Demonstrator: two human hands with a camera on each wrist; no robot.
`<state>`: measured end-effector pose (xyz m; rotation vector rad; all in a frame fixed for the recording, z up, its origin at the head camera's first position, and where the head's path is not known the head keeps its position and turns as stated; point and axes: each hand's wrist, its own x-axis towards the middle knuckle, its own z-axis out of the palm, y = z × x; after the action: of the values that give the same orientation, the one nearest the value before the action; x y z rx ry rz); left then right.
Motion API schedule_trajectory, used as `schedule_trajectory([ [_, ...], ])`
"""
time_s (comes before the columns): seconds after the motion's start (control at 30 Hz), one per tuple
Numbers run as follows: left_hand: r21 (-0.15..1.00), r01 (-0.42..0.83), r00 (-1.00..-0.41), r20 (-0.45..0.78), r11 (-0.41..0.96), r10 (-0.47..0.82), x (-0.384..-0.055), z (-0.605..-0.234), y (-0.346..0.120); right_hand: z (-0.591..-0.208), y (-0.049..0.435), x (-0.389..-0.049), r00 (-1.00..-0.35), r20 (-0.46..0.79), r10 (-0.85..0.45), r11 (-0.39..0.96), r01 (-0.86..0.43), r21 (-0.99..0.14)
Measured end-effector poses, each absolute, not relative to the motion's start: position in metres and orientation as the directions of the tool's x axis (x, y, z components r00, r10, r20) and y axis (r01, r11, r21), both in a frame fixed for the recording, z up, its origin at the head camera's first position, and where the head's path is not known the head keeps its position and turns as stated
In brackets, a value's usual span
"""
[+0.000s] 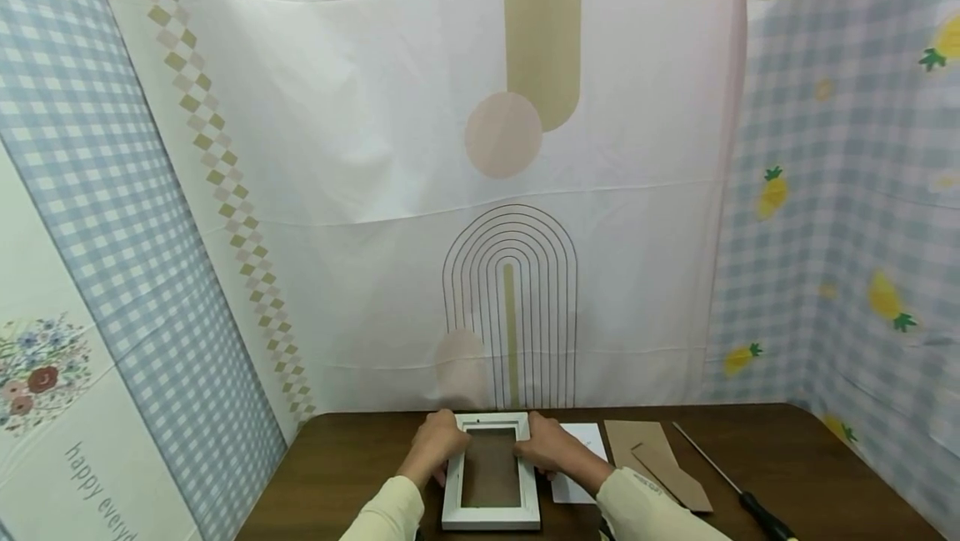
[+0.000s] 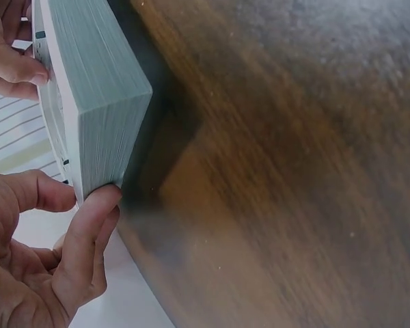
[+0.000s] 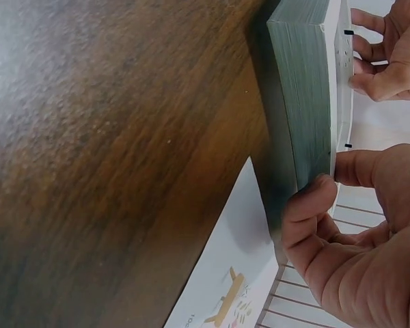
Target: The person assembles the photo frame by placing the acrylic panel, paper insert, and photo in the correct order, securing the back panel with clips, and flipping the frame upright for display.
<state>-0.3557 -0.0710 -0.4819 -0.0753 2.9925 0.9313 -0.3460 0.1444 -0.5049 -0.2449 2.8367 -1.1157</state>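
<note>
A white picture frame [image 1: 491, 518] is held between both hands over the brown table, with brown showing through its rectangular opening. My left hand [image 1: 437, 443] grips its left side near the far end, thumb on the inner edge and fingers against the outer side. On the opposite side, my right hand [image 1: 550, 445] pinches it the same way. The wrist views show the frame's thick side wall [image 2: 113, 137] and small dark tabs [image 3: 348, 32] along its inside. A shadow lies on the table beneath it.
White printed paper [image 1: 581, 474] lies right of the frame, partly under the right forearm. Beyond it are a brown backing board [image 1: 633, 437] with a bent flap and a screwdriver [image 1: 757, 512] with a black handle. A patterned cloth [image 1: 360, 291] hangs behind the table [image 1: 337, 466].
</note>
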Motion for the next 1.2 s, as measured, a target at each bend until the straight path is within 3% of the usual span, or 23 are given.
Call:
schedule_trajectory([
  [0.7, 0.635, -0.077, -0.996, -0.078, 0.768, -0.036, -0.359, -0.488, -0.071, -0.510, 0.150, -0.344, -0.985, -0.018, -0.174, 0.735, -0.118, -0.667],
  [1.2, 0.682, -0.170, -0.982, -0.179, 0.711, -0.063, -0.363, -0.485, -0.075, -0.499, 0.152, -0.341, -0.988, -0.037, -0.147, 0.746, -0.086, -0.660],
])
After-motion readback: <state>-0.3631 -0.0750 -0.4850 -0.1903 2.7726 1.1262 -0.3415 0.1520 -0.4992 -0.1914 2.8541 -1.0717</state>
